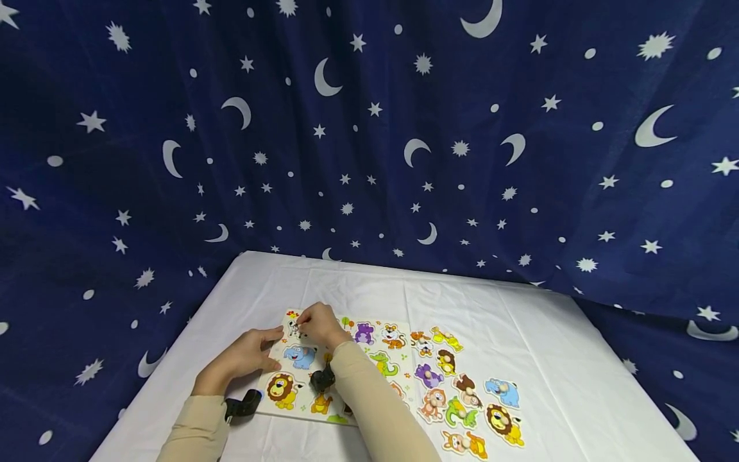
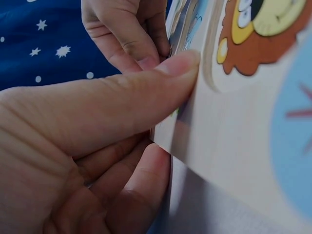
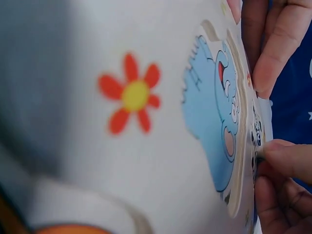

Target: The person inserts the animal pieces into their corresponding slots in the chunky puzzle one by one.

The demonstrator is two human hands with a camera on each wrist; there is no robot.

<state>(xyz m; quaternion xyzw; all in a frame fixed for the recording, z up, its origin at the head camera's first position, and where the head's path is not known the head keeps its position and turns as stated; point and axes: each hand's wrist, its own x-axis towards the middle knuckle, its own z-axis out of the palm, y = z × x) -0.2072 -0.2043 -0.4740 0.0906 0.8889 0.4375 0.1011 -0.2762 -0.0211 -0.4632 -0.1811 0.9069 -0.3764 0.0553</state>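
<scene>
A wooden animal puzzle board (image 2: 229, 122) lies on the white table. My left hand (image 1: 245, 353) pinches its left edge, thumb on top and fingers under the edge in the left wrist view. At the board's far-left corner, my right hand (image 1: 320, 325) pinches the small knob of a black-and-white animal puzzle piece (image 1: 293, 328), which sits over the corner recess. The fingers partly cover that piece. Nearer me, the recess with a blue elephant picture (image 1: 300, 357) and the one with a lion picture (image 1: 281, 390) show. My right forearm hides the board's middle.
Loose knobbed pieces lie right of the board, among them an elephant (image 1: 502, 391), a lion (image 1: 505, 423), a purple hippo (image 1: 428, 375) and a crocodile (image 1: 460, 412). A dark blue curtain (image 1: 381, 128) with stars and moons hangs behind the table (image 1: 577, 385).
</scene>
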